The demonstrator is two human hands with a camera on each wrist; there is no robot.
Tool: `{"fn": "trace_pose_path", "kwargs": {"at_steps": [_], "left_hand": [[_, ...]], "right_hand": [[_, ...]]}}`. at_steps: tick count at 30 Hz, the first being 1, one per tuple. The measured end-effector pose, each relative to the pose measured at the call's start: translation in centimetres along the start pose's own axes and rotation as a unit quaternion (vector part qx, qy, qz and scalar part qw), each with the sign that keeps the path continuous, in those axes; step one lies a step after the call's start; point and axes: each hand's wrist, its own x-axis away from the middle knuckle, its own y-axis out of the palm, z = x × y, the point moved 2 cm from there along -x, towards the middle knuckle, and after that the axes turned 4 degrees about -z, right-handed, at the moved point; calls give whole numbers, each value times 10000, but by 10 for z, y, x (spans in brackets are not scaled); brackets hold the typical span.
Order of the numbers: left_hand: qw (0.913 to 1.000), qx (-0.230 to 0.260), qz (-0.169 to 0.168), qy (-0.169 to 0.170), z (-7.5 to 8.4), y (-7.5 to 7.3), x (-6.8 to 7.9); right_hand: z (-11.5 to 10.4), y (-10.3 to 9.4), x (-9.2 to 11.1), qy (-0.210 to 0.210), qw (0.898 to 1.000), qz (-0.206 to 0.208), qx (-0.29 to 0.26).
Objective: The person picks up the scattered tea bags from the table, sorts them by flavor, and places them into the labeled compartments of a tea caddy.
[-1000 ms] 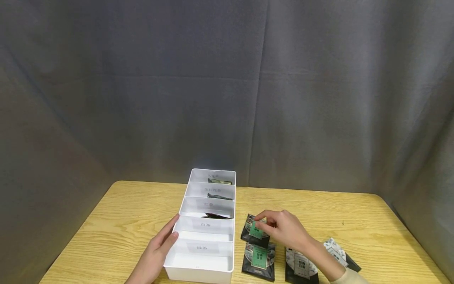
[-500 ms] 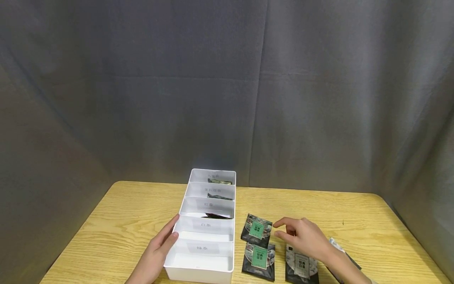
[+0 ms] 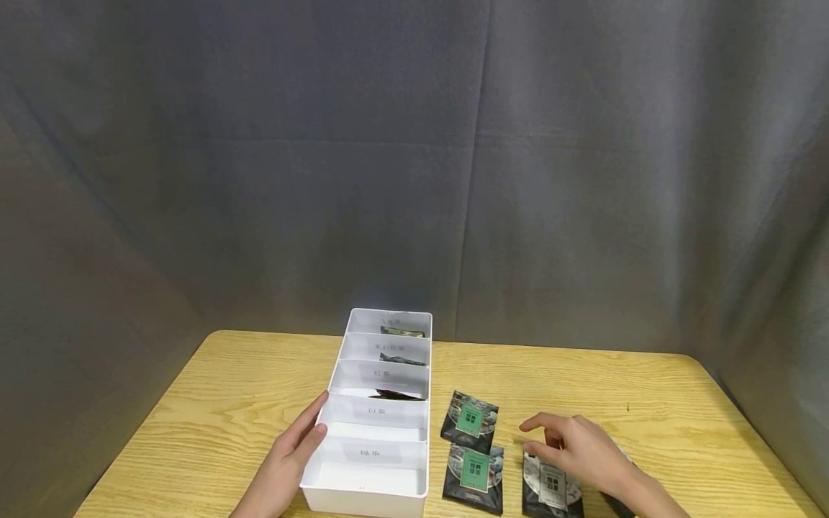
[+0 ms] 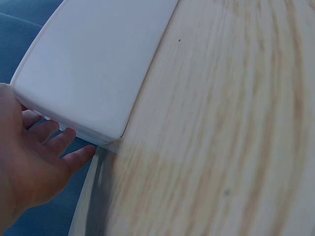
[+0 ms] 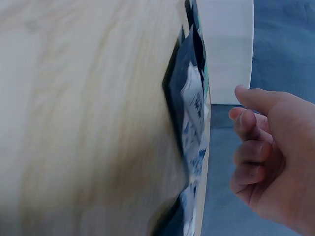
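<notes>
Along the left side of a long white divided box (image 3: 369,501), my left hand (image 3: 283,456) rests with its thumb at the rim; in the left wrist view its fairly straight fingers lie against the side. My right hand (image 3: 578,447), loosely bent and holding nothing, hovers above a black tea sachet with a pale label (image 3: 535,476). To its left lie two black tea sachets with green labels, an upper one (image 3: 469,421) and a lower one (image 3: 474,475). Another dark sachet (image 3: 615,503) is mostly hidden under the right forearm.
Small sachets lie in the three far compartments, such as a dark one (image 3: 398,394) in the middle. Chinese characters mark the compartment walls. A wooden table (image 3: 214,410) carries everything, and a grey curtain (image 3: 414,180) hangs behind and beside it.
My right hand has moved right, away from the upper green-labelled sachet, to above the pale-labelled one. That green-labelled sachet stays on the table. The left hand and box have barely moved.
</notes>
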Motion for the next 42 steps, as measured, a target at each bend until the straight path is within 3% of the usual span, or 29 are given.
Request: {"fn": "trace_pose_path", "kwargs": {"at_steps": [15, 25, 31, 36, 42], "left_hand": [[10000, -32, 30, 0, 2, 0, 1], [10000, 31, 25, 38, -1, 0, 1], [9998, -20, 55, 205, 0, 0, 1], [9999, 48, 59, 122, -1, 0, 0], [10000, 11, 41, 80, -1, 0, 0]], "right_hand": [[28, -5, 26, 372, 9957, -718, -456], [46, -8, 38, 648, 9832, -1292, -1117], [51, -8, 42, 771, 9829, -1400, -914], [53, -8, 42, 987, 9818, -1456, -722], [52, -8, 43, 713, 9874, -1298, -560]]}}
